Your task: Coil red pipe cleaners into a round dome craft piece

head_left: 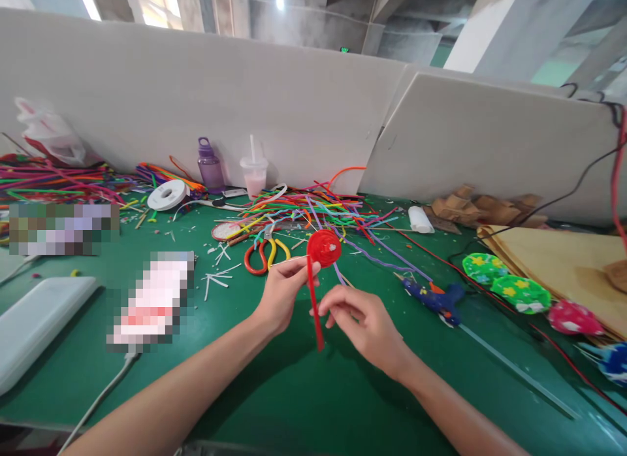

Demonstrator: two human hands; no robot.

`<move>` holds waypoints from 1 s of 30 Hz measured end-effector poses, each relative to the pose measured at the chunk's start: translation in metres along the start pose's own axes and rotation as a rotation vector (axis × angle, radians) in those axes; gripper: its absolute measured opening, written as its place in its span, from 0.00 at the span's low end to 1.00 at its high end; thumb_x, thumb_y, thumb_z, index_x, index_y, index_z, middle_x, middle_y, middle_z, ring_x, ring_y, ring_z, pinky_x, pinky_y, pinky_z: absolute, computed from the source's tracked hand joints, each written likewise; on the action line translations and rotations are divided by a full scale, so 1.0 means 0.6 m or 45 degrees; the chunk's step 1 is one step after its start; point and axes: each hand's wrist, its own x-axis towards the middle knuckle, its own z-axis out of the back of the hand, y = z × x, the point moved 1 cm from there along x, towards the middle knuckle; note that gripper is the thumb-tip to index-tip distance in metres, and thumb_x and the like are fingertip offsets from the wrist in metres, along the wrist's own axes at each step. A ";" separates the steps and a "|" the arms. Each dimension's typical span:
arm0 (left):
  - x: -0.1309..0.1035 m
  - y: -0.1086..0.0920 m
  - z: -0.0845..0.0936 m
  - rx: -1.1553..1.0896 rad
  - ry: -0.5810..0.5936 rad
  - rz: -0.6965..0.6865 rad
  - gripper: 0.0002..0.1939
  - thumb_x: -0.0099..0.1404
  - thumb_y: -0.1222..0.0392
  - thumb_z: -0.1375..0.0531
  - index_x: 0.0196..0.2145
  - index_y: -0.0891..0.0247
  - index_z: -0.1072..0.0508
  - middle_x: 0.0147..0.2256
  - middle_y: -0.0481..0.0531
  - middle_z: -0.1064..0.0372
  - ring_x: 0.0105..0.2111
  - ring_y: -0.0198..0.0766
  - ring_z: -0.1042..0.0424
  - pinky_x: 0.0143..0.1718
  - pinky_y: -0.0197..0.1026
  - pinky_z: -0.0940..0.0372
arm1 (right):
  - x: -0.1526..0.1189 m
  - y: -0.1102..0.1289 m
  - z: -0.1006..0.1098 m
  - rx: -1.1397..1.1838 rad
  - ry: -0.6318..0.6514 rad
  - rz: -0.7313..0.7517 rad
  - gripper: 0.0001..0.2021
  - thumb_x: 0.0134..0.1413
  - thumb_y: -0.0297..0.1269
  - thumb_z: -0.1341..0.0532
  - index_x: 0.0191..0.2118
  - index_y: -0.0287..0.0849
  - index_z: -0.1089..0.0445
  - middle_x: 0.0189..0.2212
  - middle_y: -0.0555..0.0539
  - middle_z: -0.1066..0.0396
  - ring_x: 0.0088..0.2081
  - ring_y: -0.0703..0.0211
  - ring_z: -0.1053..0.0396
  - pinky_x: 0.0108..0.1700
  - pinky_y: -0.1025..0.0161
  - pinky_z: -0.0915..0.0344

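Note:
A red pipe cleaner [325, 248] is wound into a flat round coil, with a pale spot near its middle. My left hand [283, 291] pinches it at the coil's lower left edge. From there a straight red tail hangs down over the table. My right hand [365, 319] has its fingers curled round the lower part of this tail, where a fingertip shows on the far side. Orange-and-yellow-handled pliers [268, 250] lie just behind my left hand. A blue hot glue gun [435, 302] with a long clear glue stick lies to the right.
Loose coloured pipe cleaners [304, 208] are heaped at the back, near a white ribbon spool [168, 195], a purple bottle [210, 168] and a lidded cup [253, 175]. Decorated felt pieces [520, 294] lie right. A white box [44, 325] and cabled, blurred-out phone [154, 299] lie left.

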 end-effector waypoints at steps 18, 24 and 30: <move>-0.002 0.015 0.000 0.193 -0.076 -0.353 0.03 0.54 0.60 0.33 0.28 0.59 0.20 0.35 0.52 0.27 0.38 0.40 0.29 0.40 0.42 0.34 | 0.050 -0.017 -0.046 1.376 -0.747 -0.862 0.13 0.36 0.35 0.29 0.23 0.40 0.35 0.12 0.59 0.38 0.11 0.75 0.47 0.14 0.73 0.53; -0.003 0.016 -0.001 0.093 0.115 -0.168 0.07 0.54 0.64 0.36 0.32 0.59 0.19 0.43 0.54 0.26 0.46 0.44 0.30 0.47 0.43 0.36 | 0.048 -0.020 -0.036 1.288 -0.827 -0.800 0.13 0.38 0.35 0.31 0.22 0.41 0.37 0.11 0.60 0.42 0.11 0.75 0.49 0.14 0.72 0.54; -0.001 0.023 0.004 0.134 0.112 -0.117 0.07 0.55 0.59 0.35 0.34 0.59 0.19 0.42 0.53 0.26 0.45 0.43 0.30 0.48 0.43 0.36 | 0.048 -0.021 -0.033 1.226 -0.845 -0.750 0.13 0.38 0.37 0.31 0.21 0.41 0.37 0.11 0.60 0.44 0.11 0.74 0.49 0.14 0.71 0.55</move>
